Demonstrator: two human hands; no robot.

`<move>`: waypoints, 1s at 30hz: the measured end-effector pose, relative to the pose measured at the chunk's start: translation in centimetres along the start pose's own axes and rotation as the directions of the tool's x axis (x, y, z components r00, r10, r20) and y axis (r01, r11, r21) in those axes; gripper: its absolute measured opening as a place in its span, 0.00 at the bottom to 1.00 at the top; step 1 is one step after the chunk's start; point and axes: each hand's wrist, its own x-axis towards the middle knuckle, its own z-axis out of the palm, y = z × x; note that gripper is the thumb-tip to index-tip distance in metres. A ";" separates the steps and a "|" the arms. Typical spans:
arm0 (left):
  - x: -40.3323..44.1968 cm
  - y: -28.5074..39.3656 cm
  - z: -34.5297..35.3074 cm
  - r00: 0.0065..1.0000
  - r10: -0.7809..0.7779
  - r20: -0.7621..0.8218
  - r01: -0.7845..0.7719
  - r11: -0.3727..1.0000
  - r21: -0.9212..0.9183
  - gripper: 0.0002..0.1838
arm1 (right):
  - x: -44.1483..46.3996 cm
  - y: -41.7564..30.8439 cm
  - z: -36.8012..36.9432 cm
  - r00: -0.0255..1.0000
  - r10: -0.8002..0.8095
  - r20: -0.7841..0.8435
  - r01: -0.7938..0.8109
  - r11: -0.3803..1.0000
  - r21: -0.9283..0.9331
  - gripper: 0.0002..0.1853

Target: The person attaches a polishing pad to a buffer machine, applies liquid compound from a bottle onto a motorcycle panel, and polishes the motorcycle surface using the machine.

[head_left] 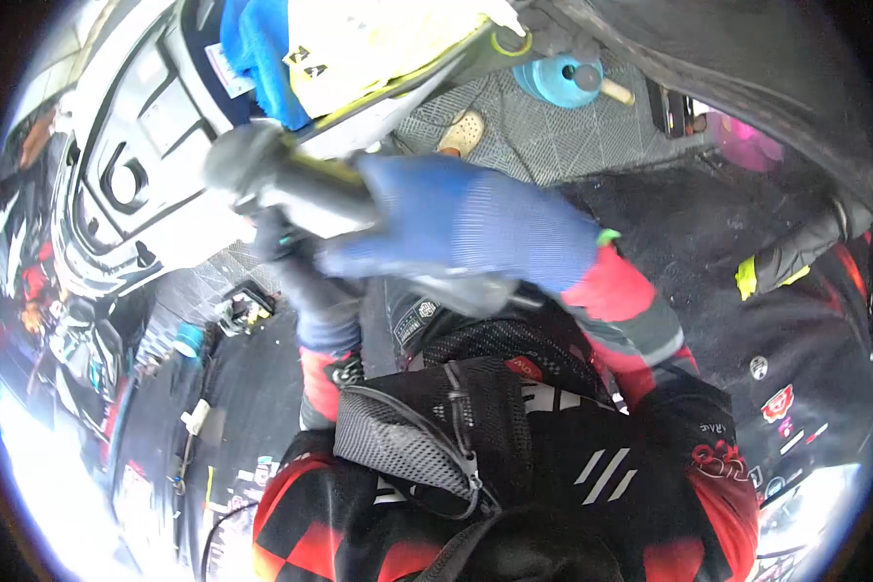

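Mesh pouch (422, 427) — tool (325, 199) in right hand (412, 204)

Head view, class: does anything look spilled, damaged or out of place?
Nothing clearly stands out as spilled or damaged. At most, the blue cloth lies rumpled by the white panel, which looks merely untidy. The tool is blurred, so its condition cannot be judged.

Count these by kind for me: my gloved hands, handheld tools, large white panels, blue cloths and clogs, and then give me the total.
Gloved hands, left hand and right hand: 2
Handheld tool, blurred: 1
Large white panel: 1
Blue cloth: 1
Clog: 1
Total: 6
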 end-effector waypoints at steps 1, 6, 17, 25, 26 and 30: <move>0.0 0.9 0.3 0.992 0.081 -0.092 -0.075 0.995 0.071 0.35 | 0.7 -1.1 0.2 0.999 -0.047 -0.026 0.044 0.992 -0.119 0.30; 0.8 1.5 1.6 0.971 0.171 -0.164 -0.171 0.985 0.015 0.34 | 0.7 -3.3 -1.5 0.992 -0.129 -0.006 0.125 0.973 -0.193 0.30; 5.4 -11.3 6.6 0.924 -0.241 0.295 0.326 0.901 -0.287 0.13 | -6.8 3.5 -6.4 0.939 0.290 -0.184 -0.238 0.936 0.260 0.38; 3.6 -5.9 3.7 0.960 -0.155 0.234 0.214 0.943 -0.255 0.16 | -3.5 0.5 -4.5 0.991 0.132 0.026 -0.134 0.956 0.260 0.35; 2.8 -4.1 3.7 0.985 -0.124 0.122 0.152 0.952 -0.264 0.21 | -2.0 1.7 -3.8 1.000 -0.001 -0.023 0.006 0.980 0.196 0.35; 1.3 2.4 1.4 0.998 0.060 0.006 -0.060 0.996 -0.063 0.26 | 1.9 -2.2 -1.2 0.983 -0.175 -0.050 0.166 0.975 -0.147 0.32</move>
